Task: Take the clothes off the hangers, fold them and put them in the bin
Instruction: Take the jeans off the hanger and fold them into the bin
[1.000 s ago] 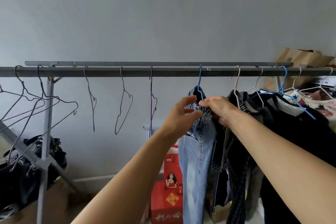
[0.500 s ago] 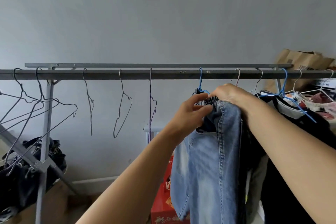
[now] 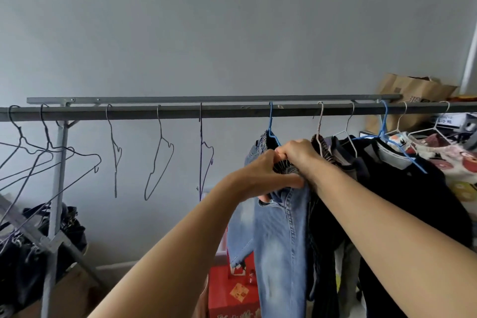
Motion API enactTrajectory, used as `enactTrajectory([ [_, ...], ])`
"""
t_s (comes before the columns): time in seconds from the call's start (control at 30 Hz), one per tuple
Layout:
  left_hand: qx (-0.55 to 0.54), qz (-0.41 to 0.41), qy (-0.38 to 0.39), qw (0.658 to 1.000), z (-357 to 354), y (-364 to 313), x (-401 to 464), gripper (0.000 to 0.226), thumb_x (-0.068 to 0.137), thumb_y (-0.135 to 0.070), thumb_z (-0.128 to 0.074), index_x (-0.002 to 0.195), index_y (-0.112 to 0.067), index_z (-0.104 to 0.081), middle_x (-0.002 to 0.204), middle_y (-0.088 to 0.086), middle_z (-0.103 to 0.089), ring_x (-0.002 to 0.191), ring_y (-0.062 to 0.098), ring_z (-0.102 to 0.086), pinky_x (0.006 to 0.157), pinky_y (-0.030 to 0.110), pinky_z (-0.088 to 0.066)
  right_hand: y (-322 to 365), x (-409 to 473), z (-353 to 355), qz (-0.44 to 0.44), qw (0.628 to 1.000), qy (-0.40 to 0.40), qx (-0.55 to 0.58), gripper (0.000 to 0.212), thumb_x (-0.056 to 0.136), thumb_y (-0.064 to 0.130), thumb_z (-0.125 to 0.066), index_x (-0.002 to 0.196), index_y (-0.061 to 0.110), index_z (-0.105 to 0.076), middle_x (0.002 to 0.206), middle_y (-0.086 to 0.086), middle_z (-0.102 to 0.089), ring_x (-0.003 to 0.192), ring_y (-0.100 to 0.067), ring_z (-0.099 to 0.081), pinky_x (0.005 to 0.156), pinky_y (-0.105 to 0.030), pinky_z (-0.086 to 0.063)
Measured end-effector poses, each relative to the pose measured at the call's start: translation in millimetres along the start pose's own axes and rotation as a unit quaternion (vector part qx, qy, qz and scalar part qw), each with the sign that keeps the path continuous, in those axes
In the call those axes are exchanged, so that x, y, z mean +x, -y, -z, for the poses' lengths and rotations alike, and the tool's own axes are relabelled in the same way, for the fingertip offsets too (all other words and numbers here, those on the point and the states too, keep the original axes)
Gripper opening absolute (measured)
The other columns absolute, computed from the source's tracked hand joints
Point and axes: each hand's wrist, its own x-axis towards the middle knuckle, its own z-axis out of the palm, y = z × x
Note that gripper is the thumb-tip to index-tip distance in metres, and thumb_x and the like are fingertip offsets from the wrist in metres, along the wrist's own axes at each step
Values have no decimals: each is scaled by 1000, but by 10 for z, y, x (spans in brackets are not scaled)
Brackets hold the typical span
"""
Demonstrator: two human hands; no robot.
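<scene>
A plain pale grey wall fills the far side of the room, evenly lit by soft daylight. A grey metal rack stands in front of it, with an upright post and a slanted brace on the left. Far right, a brown paper bag sits high up beside a white vertical strip at the edge. Low down, a red box stands by the white skirting board.

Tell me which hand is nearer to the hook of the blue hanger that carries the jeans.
Right. The right hand grips the jeans waistband just below and right of the blue hanger; the left hand holds the waistband lower, left of it.
</scene>
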Motion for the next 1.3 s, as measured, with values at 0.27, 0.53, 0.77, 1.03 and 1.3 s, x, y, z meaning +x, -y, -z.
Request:
enactTrajectory([
  [0.27,-113,-85,-51,989,112,-436,29,29,88,-46,-69,88,-17,-63,70,-6,-57,65,10,-59,60,33,-56,460,-19,408,150,900,64,-404,13,84,14,-64,72,9,-66,64,-6,-59,50,-18,-49,48,-21,-34],
  [0.53,-86,-80,-95,989,-43,-467,176,65,58,-57,-68,99,-7,-62,74,-3,-59,66,13,-59,55,30,-49,397,63,402,49,979,51,-191,19,87,13,-50,71,7,-58,63,-6,-55,58,-24,-51,48,-26,-35],
  [0.77,-42,-107,-119,986,-327,-34,50,45,74,-15,-78,98,-31,-44,89,-14,-51,71,-2,-52,66,15,-42,-143,84,58,74,994,10,75,16,78,-4,-57,84,-17,-64,72,-12,-55,55,-17,-48,37,-16,-31],
  [1.03,89,-126,-153,976,-406,507,218,63,67,-29,-84,112,-21,-41,104,-12,-39,89,7,-41,76,13,-41,-431,346,-302,186,977,-20,100,23,90,8,-53,74,-9,-53,58,-8,-45,56,-18,-39,52,-31,-33],
  [1.3,115,-161,-153,968,-462,560,287,60,67,-25,-82,115,-16,-47,106,-8,-42,92,9,-42,77,11,-39,-486,405,-262,171,975,16,142,18,92,4,-51,74,3,-52,53,-5,-41,48,-14,-34,45,-26,-30],
])
